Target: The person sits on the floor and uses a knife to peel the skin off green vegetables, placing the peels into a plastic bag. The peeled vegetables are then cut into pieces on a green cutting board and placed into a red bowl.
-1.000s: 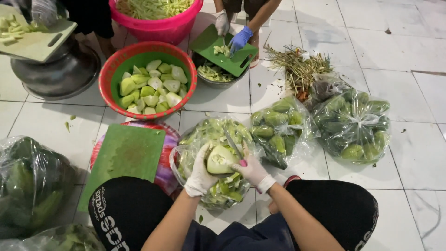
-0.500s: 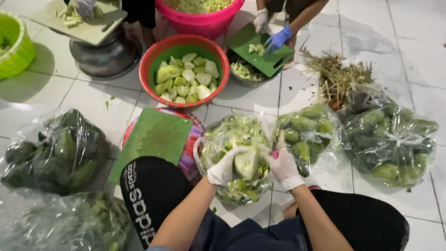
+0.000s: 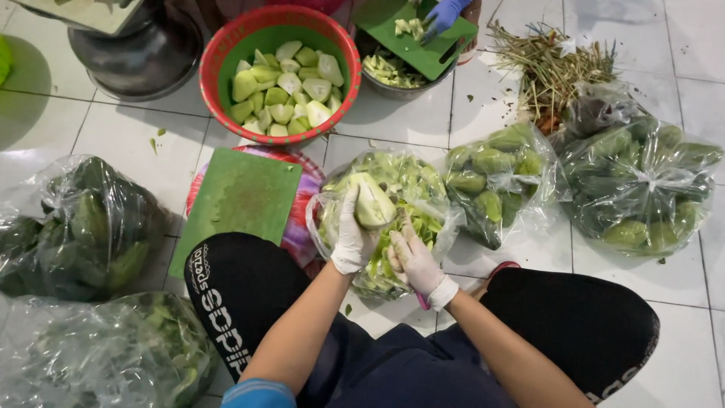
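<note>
Left hand (image 3: 352, 240): gloved, closed round a pale peeled fruit piece (image 3: 373, 201), held over the open bag of peelings (image 3: 423, 198) | Right hand (image 3: 414, 262): gloved, just beside the fruit, grip unclear | Green cutting board (image 3: 240, 199): left of bag | Red basin (image 3: 226, 45): cut pieces.

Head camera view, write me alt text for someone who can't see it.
A seated person's gloved left hand holds a pale peeled green fruit over a clear bag of peelings, gloved right hand beside it. A red basin of cut pieces sits beyond a green cutting board.
</note>
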